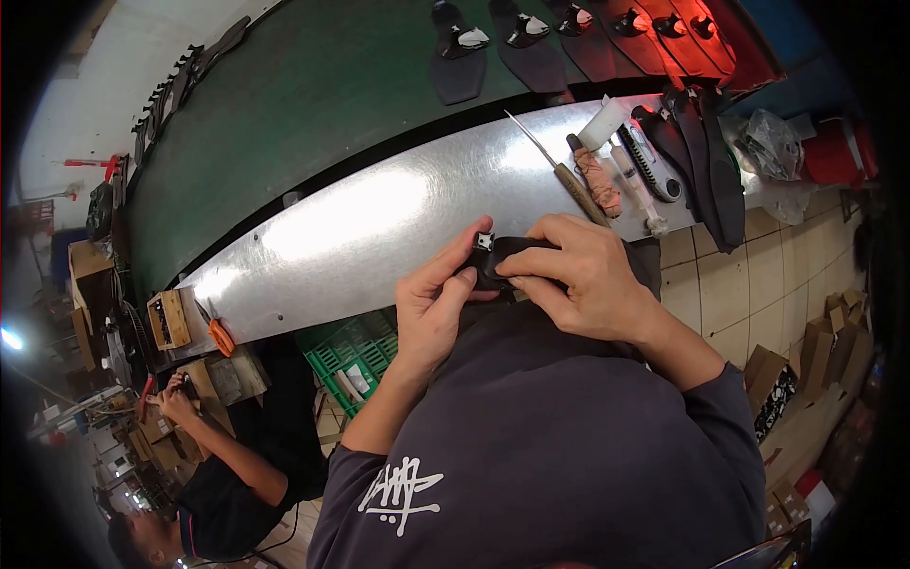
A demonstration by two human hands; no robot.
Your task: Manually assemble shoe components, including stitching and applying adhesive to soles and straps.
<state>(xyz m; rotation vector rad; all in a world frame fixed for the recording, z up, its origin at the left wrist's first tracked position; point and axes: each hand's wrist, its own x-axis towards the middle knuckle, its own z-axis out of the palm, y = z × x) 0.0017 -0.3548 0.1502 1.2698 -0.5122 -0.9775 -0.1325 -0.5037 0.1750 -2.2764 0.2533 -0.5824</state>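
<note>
Close to my body, at the metal ledge's front edge, both hands hold a dark, flexible piece (517, 248) with a small black-and-white patch on it. My left hand (428, 308) grips its left end, thumb in front and fingers behind. With thumb and forefinger, my right hand (592, 280) pinches the piece just right of the patch. Its lower part is hidden by my hands and dark shirt. On the ledge beyond my right hand lie an awl (566, 180) with a wooden handle, a tape-wrapped tool (597, 178), a clear syringe-like tube (637, 188) and a black-toothed tool (649, 163).
Behind the metal ledge (360, 223) runs a green belt (313, 95) carrying black sole-shaped pieces (460, 81). More black pieces (706, 171) overhang the ledge at right. Orange-handled scissors (220, 337) and a wooden box (169, 321) sit at left. A co-worker (223, 493) is lower left, near a green crate (332, 356).
</note>
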